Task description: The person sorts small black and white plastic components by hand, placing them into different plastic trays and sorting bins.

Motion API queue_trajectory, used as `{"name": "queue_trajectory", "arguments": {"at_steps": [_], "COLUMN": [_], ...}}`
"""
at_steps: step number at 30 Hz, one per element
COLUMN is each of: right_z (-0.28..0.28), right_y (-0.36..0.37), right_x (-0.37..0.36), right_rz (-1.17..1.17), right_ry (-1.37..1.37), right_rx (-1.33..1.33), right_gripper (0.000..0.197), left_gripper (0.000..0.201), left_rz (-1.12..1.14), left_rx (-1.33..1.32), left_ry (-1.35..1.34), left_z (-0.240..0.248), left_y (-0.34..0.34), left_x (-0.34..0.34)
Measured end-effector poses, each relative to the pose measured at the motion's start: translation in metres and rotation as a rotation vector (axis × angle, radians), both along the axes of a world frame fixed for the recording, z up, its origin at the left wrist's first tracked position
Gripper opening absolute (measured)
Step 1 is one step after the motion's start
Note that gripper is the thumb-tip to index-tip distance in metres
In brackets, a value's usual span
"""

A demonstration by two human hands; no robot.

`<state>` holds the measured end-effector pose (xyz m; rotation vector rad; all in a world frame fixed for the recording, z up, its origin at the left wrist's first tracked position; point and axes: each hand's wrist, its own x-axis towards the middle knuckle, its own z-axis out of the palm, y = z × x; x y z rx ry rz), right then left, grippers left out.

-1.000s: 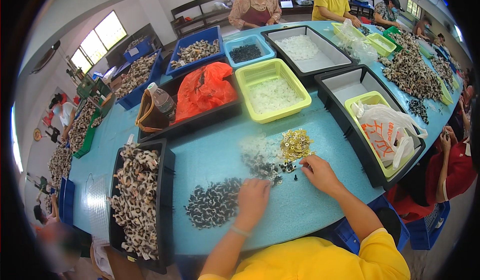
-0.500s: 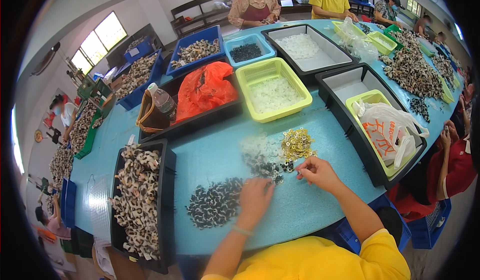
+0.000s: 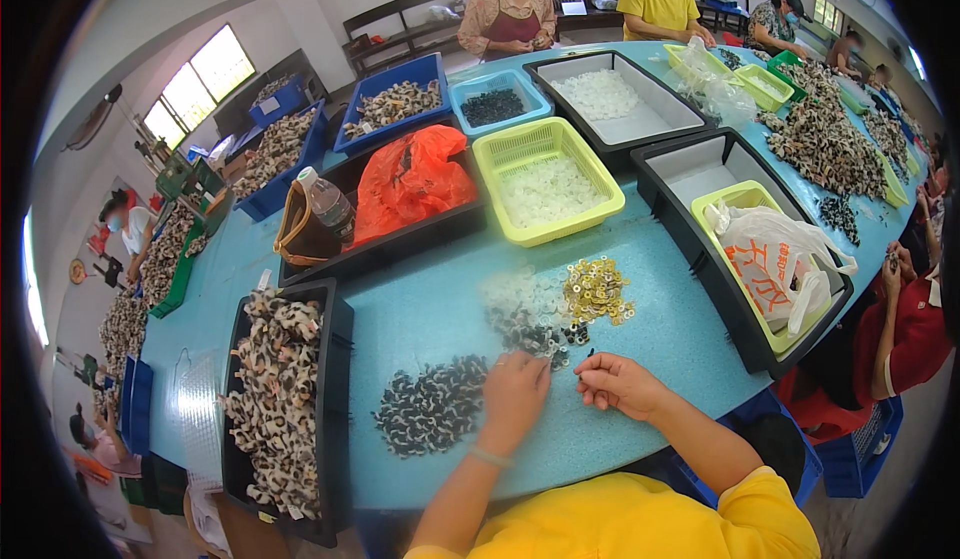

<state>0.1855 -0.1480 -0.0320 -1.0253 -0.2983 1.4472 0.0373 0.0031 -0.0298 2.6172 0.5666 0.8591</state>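
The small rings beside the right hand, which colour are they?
Yellow-gold. The pile of small rings shows best in the head view, on the blue table.

The person wears a bright yellow short-sleeved shirt, its sleeve hem showing at five o'clock. Both forearms are bare. A thin pale band circles the wrist of the left hand (image 3: 513,396) (the right hand (image 3: 618,383) wears nothing).
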Motion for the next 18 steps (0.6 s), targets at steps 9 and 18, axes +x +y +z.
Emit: {"name": "queue_trajectory", "arguments": {"at_steps": [9, 18], "right_z": [0.003, 0.007], "right_y": [0.009, 0.011], "right_x": [-0.011, -0.008], "right_rz": [0.020, 0.002], "right_ry": [-0.324, -0.500], "right_rx": [0.018, -0.023], "right_gripper": [0.022, 0.022], "left_gripper": [0.021, 0.015], "left_rz": [0.085, -0.001], "left_rx": [-0.922, -0.444], "left_ry": [-0.104, -0.076], "left_z": [-0.013, -0.005], "left_y": [0.001, -0.001], "left_x": [-0.019, -0.026]}}
